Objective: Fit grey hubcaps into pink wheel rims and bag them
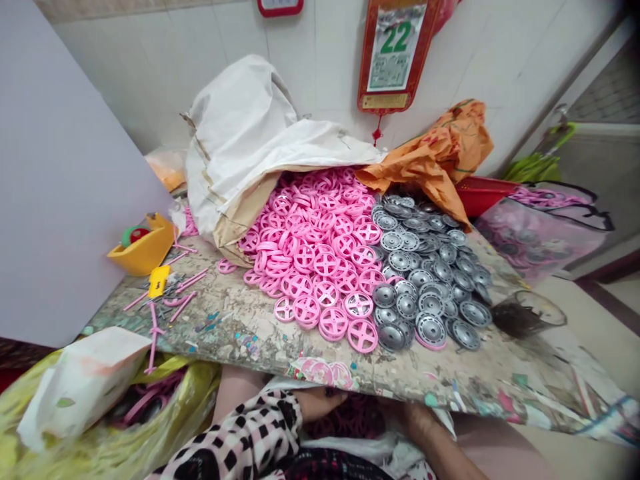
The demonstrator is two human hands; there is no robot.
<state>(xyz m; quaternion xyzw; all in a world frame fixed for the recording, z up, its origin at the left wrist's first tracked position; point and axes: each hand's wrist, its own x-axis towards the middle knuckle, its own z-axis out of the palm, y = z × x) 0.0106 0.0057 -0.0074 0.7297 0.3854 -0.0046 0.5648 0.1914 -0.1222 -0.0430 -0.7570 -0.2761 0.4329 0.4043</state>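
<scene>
My left hand, in a black-and-white checked sleeve, reaches below the table's front edge, its fingers mostly hidden. My right hand also goes under that edge, only the back of it and the wrist showing. Between them, in shadow, lies a heap of pink wheel pieces in a whitish bag on my lap. I cannot make out whether either hand holds a piece. On the table above, a large pile of pink spoked wheel rings spills from a white sack, beside a pile of grey wheel discs.
At the left stand a yellow container and pink sticks. A yellow bag with pink parts hangs below. An orange sack, a red tray, a mesh bag and a dark see-through cup are at the right.
</scene>
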